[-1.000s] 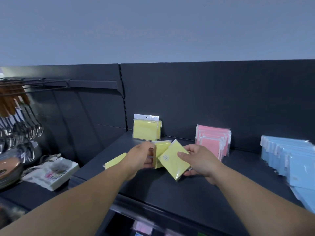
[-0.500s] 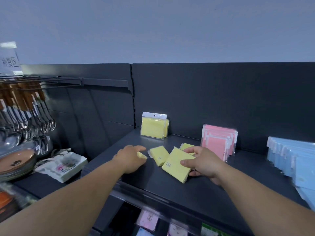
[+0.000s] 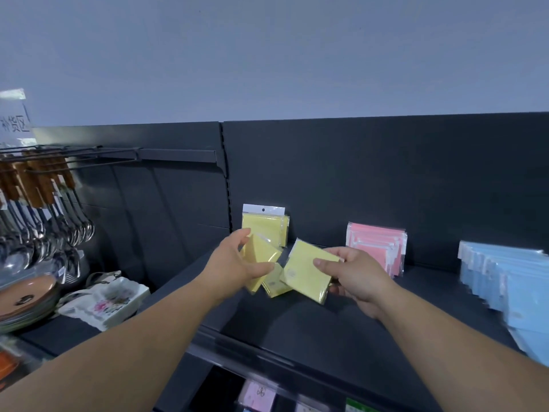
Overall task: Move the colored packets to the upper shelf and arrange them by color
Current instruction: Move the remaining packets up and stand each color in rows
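Leaning upright against the dark back panel at the far side of the upper shelf are three groups: a yellow stack at left, pink packets in the middle and blue packets fanned out at right. Left of the shelf, spoons hang from hooks above stacked plates and a floral dish.

Both hands are raised in front of the yellow stack, and the left fingers cover its lower left corner.

The first yellow packet is held corner-up like a diamond, its face turned toward the camera. The second yellow packet is also tilted, its long axis running from far left down to near right. A third yellow packet sits lower, between the two hands, overlapped by both other packets; whether it rests on the shelf or is held cannot be told.

The left hand pinches the first packet, fingers over its top corner and thumb at its lower edge. The right hand grips the second packet, thumb pressed on its face and fingers curled behind.
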Tool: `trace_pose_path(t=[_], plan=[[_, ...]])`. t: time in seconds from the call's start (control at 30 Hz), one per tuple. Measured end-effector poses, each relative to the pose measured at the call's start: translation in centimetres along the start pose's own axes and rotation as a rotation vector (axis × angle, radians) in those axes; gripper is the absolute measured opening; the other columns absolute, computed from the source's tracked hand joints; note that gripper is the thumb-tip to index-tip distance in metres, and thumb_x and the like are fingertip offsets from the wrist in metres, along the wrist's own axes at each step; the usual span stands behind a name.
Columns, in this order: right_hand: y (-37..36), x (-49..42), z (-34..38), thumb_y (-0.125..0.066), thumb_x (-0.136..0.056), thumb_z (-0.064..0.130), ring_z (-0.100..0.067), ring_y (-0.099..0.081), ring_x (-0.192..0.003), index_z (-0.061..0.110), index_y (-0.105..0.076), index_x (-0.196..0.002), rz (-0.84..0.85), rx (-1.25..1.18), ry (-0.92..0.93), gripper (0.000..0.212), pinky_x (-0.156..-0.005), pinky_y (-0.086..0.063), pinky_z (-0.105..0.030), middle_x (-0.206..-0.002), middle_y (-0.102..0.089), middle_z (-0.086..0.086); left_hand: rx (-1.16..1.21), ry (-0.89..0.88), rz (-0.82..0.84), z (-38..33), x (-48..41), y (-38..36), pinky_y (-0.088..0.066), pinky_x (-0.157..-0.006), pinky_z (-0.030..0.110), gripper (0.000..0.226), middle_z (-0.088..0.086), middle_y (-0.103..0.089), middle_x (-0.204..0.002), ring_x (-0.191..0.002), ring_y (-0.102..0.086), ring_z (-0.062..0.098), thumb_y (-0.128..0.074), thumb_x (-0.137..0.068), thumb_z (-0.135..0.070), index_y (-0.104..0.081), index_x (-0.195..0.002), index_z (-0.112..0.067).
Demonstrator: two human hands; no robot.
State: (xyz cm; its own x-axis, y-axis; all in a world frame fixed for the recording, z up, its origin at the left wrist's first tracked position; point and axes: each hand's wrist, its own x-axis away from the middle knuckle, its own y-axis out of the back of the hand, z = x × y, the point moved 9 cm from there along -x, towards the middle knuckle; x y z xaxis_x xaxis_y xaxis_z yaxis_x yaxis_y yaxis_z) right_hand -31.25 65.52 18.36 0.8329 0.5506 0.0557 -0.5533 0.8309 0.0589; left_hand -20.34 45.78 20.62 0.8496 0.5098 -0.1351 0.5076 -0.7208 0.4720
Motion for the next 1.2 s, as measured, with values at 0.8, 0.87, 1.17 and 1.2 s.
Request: trace_pose_path(t=[0.8,0.87,1.17,1.2], plan=[[1.6,1.4,-0.2,-0.06,-0.096,0.017,-0.021,-0.064,-0.087,0.011,-0.069,-0.104,0.05,-0.132,-0.047,0.014,-0.063,-0.056,-0.024,-0.101,-0.072,-0.012,0.312,-0.025,0.062,-1.3,0.6,-5.0,-0.051,-0.072,0.015,0.06,-0.009,-0.064,-0.117,-0.105,-0.061,0.006,-0.069,-0.084,-0.002,-0.044,-0.135,-0.02],[1.4,1.0,-0.2,-0.057,-0.098,0.023,-0.02,-0.063,-0.087,0.012,-0.069,-0.105,0.048,-0.085,-0.03,0.018,-0.064,-0.054,-0.023,-0.103,-0.072,-0.012,0.195,-0.103,0.107,-2.4,0.3,-4.9,-0.05,-0.073,0.011,0.063,-0.014,-0.061,-0.123,-0.107,-0.061,0.005,-0.066,-0.086,0.0,-0.042,-0.139,-0.025],[-3.0,0.2,1.9,-0.081,-0.078,0.029,0.002,-0.066,-0.088,0.027,-0.066,-0.112,0.138,0.32,0.104,0.038,-0.071,-0.048,-0.007,-0.104,-0.071,0.007,0.008,-0.192,0.158,-1.5,-1.8,-4.6,-0.044,-0.086,0.009,0.062,-0.013,-0.058,-0.126,-0.114,-0.055,0.0,-0.063,-0.088,-0.005,-0.041,-0.139,-0.034],[-3.6,0.2,2.2,-0.085,-0.072,0.032,0.004,-0.066,-0.084,0.031,-0.065,-0.11,0.137,0.364,0.106,0.043,-0.07,-0.048,-0.008,-0.102,-0.07,0.011,0.028,-0.188,0.173,-1.2,-2.0,-4.6,-0.046,-0.084,0.009,0.064,-0.012,-0.059,-0.124,-0.112,-0.056,-0.001,-0.064,-0.087,-0.003,-0.042,-0.138,-0.033]])
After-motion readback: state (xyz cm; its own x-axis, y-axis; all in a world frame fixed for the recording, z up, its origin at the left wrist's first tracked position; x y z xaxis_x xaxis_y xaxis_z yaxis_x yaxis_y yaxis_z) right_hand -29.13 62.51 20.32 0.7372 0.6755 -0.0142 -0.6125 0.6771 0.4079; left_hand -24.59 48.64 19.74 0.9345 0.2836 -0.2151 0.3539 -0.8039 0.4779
